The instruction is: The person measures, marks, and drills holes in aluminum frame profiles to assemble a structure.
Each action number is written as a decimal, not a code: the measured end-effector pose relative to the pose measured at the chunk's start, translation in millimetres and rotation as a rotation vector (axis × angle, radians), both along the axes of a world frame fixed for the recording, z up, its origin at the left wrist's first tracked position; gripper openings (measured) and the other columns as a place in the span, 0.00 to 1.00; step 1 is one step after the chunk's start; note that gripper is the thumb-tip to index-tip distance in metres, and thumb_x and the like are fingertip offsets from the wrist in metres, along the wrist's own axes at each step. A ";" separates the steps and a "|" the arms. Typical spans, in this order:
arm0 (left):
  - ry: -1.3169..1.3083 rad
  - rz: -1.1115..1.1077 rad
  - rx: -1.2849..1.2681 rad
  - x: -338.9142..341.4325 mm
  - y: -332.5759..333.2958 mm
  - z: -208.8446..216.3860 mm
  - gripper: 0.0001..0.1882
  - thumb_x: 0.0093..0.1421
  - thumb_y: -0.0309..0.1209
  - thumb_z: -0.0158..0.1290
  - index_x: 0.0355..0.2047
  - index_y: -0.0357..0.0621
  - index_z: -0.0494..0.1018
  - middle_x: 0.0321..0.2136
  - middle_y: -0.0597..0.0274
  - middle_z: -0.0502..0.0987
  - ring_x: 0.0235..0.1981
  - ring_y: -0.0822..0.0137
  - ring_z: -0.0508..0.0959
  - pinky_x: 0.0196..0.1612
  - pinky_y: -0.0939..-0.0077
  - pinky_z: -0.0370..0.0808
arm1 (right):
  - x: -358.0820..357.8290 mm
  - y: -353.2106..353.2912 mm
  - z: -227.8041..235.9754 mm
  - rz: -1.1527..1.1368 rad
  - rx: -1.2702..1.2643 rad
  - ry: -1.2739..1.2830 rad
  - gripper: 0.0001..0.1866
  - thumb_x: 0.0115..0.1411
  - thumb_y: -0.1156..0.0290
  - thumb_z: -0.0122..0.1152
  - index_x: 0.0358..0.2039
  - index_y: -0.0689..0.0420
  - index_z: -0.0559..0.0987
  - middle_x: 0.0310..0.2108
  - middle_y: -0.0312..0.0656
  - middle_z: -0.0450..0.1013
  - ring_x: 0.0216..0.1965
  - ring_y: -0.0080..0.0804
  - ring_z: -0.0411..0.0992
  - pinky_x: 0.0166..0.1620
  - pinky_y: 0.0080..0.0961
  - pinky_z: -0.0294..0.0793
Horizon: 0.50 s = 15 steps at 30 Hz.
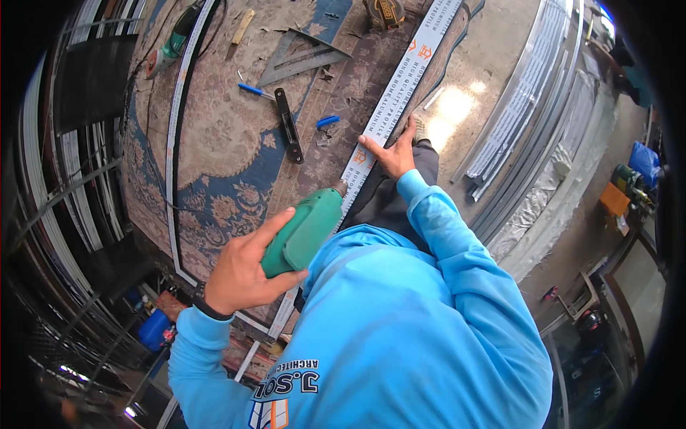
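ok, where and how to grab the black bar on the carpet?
Probably mid-length on the black bar, from above, pinching its long edges: it's slim, lying on the carpet, and the blue pen-like tool sits by its far end.

Blue sweatshirt, smudged right sleeve, dark lettering; black left wristband; dark trousers.

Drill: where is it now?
In the head view, just left of centre: the drill is in the left hand, nose at the white bar, below the right hand.
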State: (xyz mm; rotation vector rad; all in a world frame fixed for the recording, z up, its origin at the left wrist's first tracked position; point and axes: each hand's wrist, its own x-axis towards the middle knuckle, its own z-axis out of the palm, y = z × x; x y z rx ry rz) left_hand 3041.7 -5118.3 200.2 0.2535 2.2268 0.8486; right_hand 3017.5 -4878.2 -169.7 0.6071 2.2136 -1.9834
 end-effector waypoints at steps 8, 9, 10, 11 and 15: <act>-0.037 -0.020 -0.013 -12.4 12.3 -14.2 0.47 0.58 0.41 0.73 0.73 0.36 0.64 0.51 0.32 0.84 0.49 0.38 0.87 0.50 0.53 0.84 | 1.3 -0.3 -6.0 0.026 -0.100 -0.018 0.77 0.50 0.58 0.90 0.76 0.71 0.34 0.68 0.63 0.62 0.69 0.49 0.66 0.73 0.39 0.67; -0.047 -0.028 -0.027 -13.2 12.8 -14.5 0.47 0.58 0.39 0.72 0.73 0.37 0.64 0.51 0.34 0.84 0.50 0.40 0.87 0.51 0.54 0.84 | 1.0 0.4 -5.2 0.037 -0.048 -0.048 0.77 0.50 0.58 0.90 0.75 0.72 0.34 0.68 0.64 0.62 0.70 0.50 0.66 0.73 0.39 0.67; -0.056 -0.035 -0.039 -14.2 13.7 -14.8 0.47 0.58 0.38 0.72 0.74 0.38 0.63 0.52 0.36 0.84 0.50 0.42 0.88 0.52 0.56 0.84 | 0.6 0.9 -4.0 0.038 -0.098 -0.046 0.77 0.50 0.57 0.90 0.75 0.72 0.33 0.68 0.64 0.61 0.70 0.50 0.65 0.73 0.39 0.66; -0.053 -0.042 -0.043 -14.9 14.7 -14.8 0.48 0.57 0.36 0.72 0.74 0.38 0.63 0.53 0.38 0.84 0.50 0.44 0.88 0.52 0.57 0.83 | 0.7 1.5 -2.2 0.036 -0.129 -0.065 0.78 0.50 0.57 0.90 0.75 0.73 0.33 0.69 0.65 0.61 0.71 0.50 0.65 0.74 0.39 0.65; -0.078 -0.033 -0.056 -17.8 19.7 -14.0 0.47 0.58 0.37 0.72 0.74 0.38 0.63 0.51 0.37 0.85 0.50 0.43 0.88 0.52 0.57 0.84 | 0.4 3.3 5.8 0.040 -0.168 -0.126 0.78 0.50 0.56 0.90 0.76 0.72 0.33 0.70 0.65 0.60 0.72 0.50 0.63 0.75 0.40 0.63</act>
